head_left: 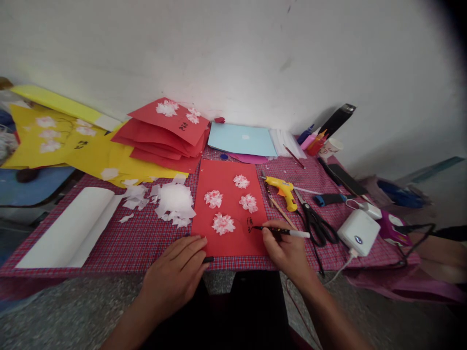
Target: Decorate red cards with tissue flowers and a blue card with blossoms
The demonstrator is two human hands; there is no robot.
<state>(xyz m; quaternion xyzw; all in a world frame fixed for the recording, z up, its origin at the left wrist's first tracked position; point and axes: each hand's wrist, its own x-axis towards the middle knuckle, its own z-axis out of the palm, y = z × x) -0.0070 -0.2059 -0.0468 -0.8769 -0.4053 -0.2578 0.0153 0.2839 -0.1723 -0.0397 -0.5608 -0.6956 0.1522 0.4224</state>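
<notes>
A red sheet of paper lies before me with several white-and-pink crumpled paper flowers on it. My right hand grips a black brush pen with a white end, its tip touching the sheet beside small black handwritten characters. My left hand rests at the sheet's lower left corner, fingertips on the paper. A black pen cap pokes out from between its thumb and fingers, partly hidden by the hand.
On the left are white paper scraps, a folded white sheet, red cards and yellow cards. To the right lie a yellow glue gun, black scissors and a white power box. A light-blue laptop sits behind.
</notes>
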